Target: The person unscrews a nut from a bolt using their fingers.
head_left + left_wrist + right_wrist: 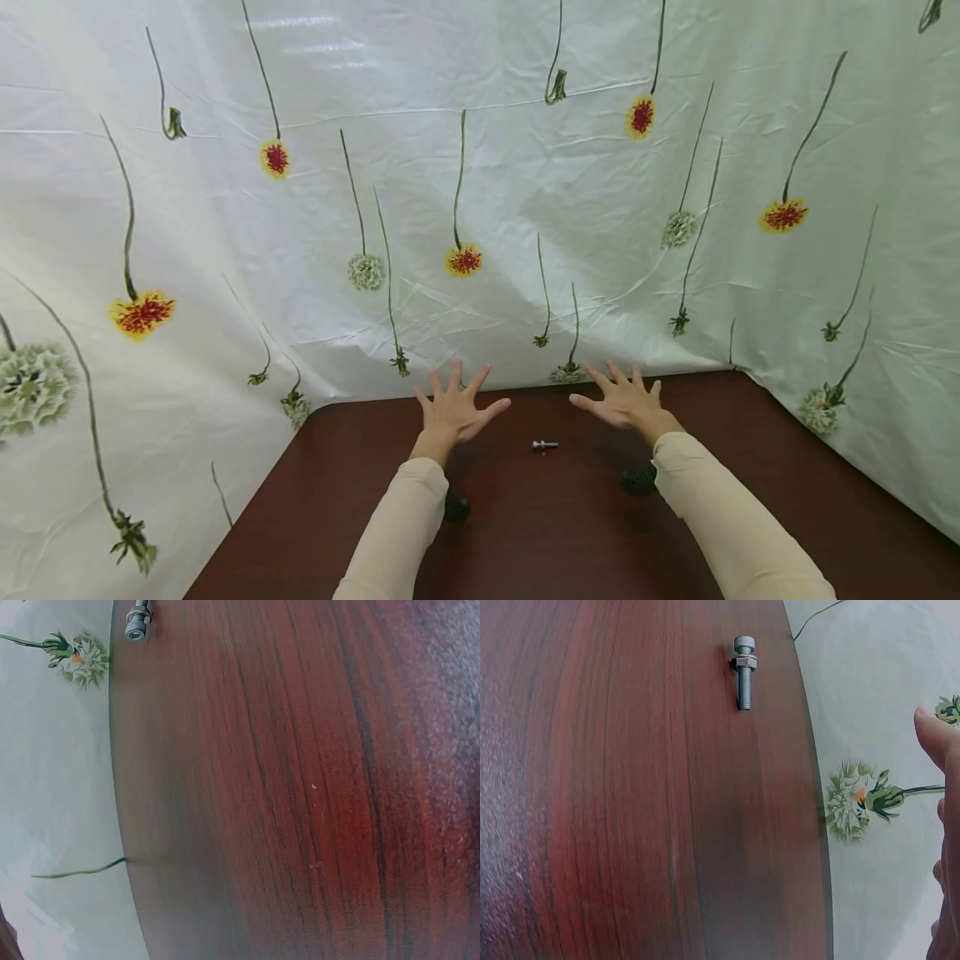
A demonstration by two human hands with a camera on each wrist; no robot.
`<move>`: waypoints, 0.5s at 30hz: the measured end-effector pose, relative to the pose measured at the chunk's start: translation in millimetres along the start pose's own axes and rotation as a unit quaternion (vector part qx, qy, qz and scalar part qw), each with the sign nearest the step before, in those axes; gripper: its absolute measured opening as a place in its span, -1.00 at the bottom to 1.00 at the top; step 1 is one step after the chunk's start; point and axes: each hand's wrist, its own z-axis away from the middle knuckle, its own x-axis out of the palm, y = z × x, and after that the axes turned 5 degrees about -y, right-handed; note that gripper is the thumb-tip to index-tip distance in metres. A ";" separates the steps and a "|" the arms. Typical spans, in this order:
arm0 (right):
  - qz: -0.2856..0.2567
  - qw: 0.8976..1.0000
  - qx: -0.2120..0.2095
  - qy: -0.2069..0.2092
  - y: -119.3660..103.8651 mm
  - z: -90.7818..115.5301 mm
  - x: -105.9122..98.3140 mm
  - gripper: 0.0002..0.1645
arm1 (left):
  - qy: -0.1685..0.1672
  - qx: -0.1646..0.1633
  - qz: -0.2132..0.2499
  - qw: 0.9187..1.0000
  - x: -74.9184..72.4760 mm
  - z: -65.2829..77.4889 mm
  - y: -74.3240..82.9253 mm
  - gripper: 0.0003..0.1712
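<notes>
- White fabric backdrop (510,192) behind and along both sides, creased, printed with upside-down flowers: red-and-yellow blooms (464,260), pale dandelion-like heads (366,272).
- Dark red-brown wood-grain counter (540,533), far edge close against the fabric. Wrist views show glare on it at one side.
- Socket-head bolt (545,445) lies on its side on the counter, between the two hands and a bit nearer the person. Head points to the person's left, threaded end right.
- Hex nut (744,663) sits on the bolt, up near the head; most of the thread is bare in the right wrist view.
- Left grip (450,412): released, fingers fanned out, thumb toward the bolt, apart from it.
- Right grip (628,404): released too, fingers spread, thumb pointing left, bolt not touched. Right wrist view catches only part of it at the frame edge.
- Cream sleeves (738,517) on both forearms; black part (639,479) by the right cuff, too dark to identify.
</notes>
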 end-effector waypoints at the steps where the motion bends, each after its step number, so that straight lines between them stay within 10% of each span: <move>1: 0.002 1.000 0.000 0.002 0.0 -0.5 1.7 0.09 | 0.001 0.003 0.006 1.000 -0.4 0.4 0.4 0.06; 10: -0.007 0.998 -0.051 0.024 -11.9 -5.2 11.0 0.05 | -0.016 0.028 0.057 0.998 3.2 1.9 6.1 0.01; 15: -0.045 0.992 -0.115 0.031 -23.1 -7.1 13.5 -0.16 | -0.058 0.070 0.174 0.981 8.5 6.2 10.1 -0.10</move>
